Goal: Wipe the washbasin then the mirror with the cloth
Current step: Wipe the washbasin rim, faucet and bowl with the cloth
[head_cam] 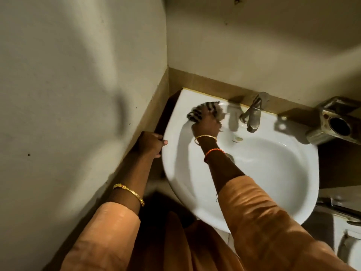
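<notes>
A white washbasin (273,173) is fixed to the wall in a corner, with a metal tap (253,114) at its back. My right hand (207,124) presses a striped dark-and-light cloth (199,111) onto the basin's back left rim, left of the tap. The cloth is blurred. My left hand (151,143) grips the basin's left edge, thumb on the rim. No mirror is in view.
Pale walls meet in a corner just behind and left of the basin, with a brown tiled band (205,81) along them. A rusty metal fitting (336,122) sticks out of the wall at the right. A white fixture (349,249) sits low at the right.
</notes>
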Demonstrator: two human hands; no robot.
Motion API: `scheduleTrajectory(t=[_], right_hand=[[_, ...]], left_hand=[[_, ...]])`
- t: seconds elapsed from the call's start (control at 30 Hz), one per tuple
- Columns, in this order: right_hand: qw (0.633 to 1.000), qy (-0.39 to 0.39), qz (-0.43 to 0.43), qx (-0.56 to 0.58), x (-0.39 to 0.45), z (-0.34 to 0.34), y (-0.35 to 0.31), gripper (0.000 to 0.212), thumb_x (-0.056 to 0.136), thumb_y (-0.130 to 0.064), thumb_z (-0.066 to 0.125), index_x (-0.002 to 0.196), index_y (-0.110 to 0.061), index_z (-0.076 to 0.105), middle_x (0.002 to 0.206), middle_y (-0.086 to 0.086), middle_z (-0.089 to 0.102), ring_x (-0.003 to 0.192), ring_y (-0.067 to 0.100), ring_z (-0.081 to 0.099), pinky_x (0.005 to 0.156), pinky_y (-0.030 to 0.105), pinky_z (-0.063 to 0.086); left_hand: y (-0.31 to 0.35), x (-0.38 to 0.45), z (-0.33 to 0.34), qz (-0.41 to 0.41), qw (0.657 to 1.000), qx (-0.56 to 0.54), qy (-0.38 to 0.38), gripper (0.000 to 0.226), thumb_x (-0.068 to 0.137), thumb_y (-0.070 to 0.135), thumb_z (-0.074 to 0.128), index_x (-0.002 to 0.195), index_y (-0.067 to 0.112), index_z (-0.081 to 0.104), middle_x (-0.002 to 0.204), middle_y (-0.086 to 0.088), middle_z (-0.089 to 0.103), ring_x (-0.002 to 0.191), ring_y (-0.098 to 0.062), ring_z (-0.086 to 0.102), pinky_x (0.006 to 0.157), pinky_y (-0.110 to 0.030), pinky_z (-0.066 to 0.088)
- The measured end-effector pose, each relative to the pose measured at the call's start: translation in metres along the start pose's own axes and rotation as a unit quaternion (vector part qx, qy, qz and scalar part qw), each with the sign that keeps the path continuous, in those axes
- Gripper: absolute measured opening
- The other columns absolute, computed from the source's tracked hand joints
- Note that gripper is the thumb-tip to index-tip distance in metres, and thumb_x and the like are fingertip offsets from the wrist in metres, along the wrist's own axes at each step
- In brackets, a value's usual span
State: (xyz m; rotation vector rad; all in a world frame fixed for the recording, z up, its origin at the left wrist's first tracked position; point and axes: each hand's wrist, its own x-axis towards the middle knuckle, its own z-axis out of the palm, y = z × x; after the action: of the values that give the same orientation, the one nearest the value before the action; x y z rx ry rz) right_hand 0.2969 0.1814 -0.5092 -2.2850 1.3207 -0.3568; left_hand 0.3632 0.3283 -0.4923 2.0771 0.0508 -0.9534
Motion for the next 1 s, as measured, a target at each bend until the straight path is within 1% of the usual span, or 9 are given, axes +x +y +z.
scheduleTrajectory(t=[0.23, 0.33, 0.43, 0.5, 0.6, 0.67, 0.77, 0.9, 1.0], right_hand=[[0.972, -0.135, -0.038, 0.191, -0.072, 0.017, -0.028, 0.056, 0.079, -0.002, 0.057, 0.131, -0.020, 0.054, 0.128, 0.014, 0.061, 0.118, 0.033, 0.056, 0.098, 0.031, 0.043], [0.956, -0.177, -0.075, 0.220, -0.107, 0.014, -0.012, 0.052, 0.080, 0.004, 0.053, 0.127, -0.017, 0.057, 0.138, 0.010, 0.053, 0.125, 0.028, 0.051, 0.100, 0.021, 0.038], [0.955, -0.191, -0.098, 0.205, -0.116, 0.016, 0.001, 0.051, 0.082, 0.004, 0.052, 0.126, -0.019, 0.059, 0.144, 0.007, 0.046, 0.127, 0.029, 0.050, 0.102, 0.028, 0.039], [0.962, -0.179, -0.136, 0.156, -0.096, 0.021, -0.007, 0.043, 0.088, -0.009, 0.056, 0.129, -0.020, 0.056, 0.150, 0.007, 0.038, 0.133, 0.028, 0.043, 0.105, 0.032, 0.037], [0.970, -0.143, -0.171, 0.093, -0.048, 0.040, -0.025, 0.040, 0.092, -0.026, 0.057, 0.131, -0.018, 0.055, 0.154, 0.009, 0.028, 0.142, 0.028, 0.025, 0.112, 0.036, 0.030], [0.977, -0.124, -0.165, 0.057, -0.024, 0.047, -0.030, 0.034, 0.090, -0.027, 0.059, 0.123, -0.017, 0.062, 0.149, 0.008, 0.037, 0.140, 0.031, 0.026, 0.113, 0.038, 0.030], [0.967, -0.137, -0.207, 0.052, -0.042, 0.049, -0.030, 0.027, 0.089, -0.024, 0.061, 0.112, -0.013, 0.068, 0.140, 0.011, 0.049, 0.137, 0.032, 0.033, 0.111, 0.035, 0.031], [0.950, -0.153, -0.260, 0.085, -0.125, 0.038, -0.009, 0.031, 0.086, -0.016, 0.060, 0.116, -0.009, 0.067, 0.141, 0.013, 0.049, 0.137, 0.033, 0.034, 0.108, 0.041, 0.040], [0.956, -0.178, -0.220, 0.071, -0.138, 0.036, 0.003, 0.035, 0.088, -0.015, 0.059, 0.122, -0.020, 0.063, 0.148, 0.003, 0.041, 0.139, 0.027, 0.031, 0.110, 0.035, 0.037]], left_hand=[[-0.005, -0.003, 0.000, -0.035, 0.996, -0.066, -0.038, 0.034, 0.092, 0.007, 0.055, 0.126, 0.007, 0.055, 0.130, -0.016, 0.057, 0.118, -0.036, 0.052, 0.080, -0.038, 0.047], [-0.008, -0.006, -0.002, -0.030, 0.994, -0.082, -0.059, 0.029, 0.095, 0.006, 0.049, 0.123, 0.006, 0.057, 0.105, -0.008, 0.062, 0.098, -0.025, 0.057, 0.076, -0.033, 0.047], [-0.015, -0.011, -0.009, -0.034, 0.990, -0.113, -0.079, 0.022, 0.095, 0.004, 0.047, 0.110, 0.011, 0.060, 0.088, -0.006, 0.059, 0.077, -0.012, 0.053, 0.070, -0.026, 0.048], [-0.026, -0.013, -0.014, -0.055, 0.980, -0.163, -0.098, 0.022, 0.095, 0.002, 0.038, 0.105, 0.011, 0.055, 0.102, -0.009, 0.060, 0.078, -0.011, 0.054, 0.079, -0.030, 0.049], [-0.040, -0.020, -0.017, -0.098, 0.939, -0.312, -0.102, 0.026, 0.095, 0.019, 0.033, 0.111, 0.011, 0.051, 0.126, -0.014, 0.049, 0.106, -0.023, 0.053, 0.097, -0.046, 0.040], [-0.048, -0.025, -0.018, -0.102, 0.915, -0.378, -0.099, 0.046, 0.095, 0.039, 0.036, 0.134, 0.016, 0.041, 0.133, -0.014, 0.042, 0.122, -0.029, 0.046, 0.101, -0.051, 0.035], [-0.048, -0.027, -0.018, -0.090, 0.900, -0.414, -0.102, 0.061, 0.091, 0.057, 0.035, 0.141, 0.022, 0.035, 0.145, -0.015, 0.036, 0.133, -0.033, 0.037, 0.103, -0.056, 0.031], [-0.045, -0.029, -0.019, -0.084, 0.899, -0.420, -0.094, 0.071, 0.086, 0.065, 0.036, 0.142, 0.023, 0.035, 0.145, -0.009, 0.040, 0.127, -0.031, 0.043, 0.092, -0.050, 0.040], [-0.049, -0.033, -0.019, -0.079, 0.912, -0.394, -0.081, 0.074, 0.084, 0.069, 0.035, 0.140, 0.021, 0.038, 0.140, -0.007, 0.043, 0.121, -0.029, 0.046, 0.089, -0.049, 0.039]])
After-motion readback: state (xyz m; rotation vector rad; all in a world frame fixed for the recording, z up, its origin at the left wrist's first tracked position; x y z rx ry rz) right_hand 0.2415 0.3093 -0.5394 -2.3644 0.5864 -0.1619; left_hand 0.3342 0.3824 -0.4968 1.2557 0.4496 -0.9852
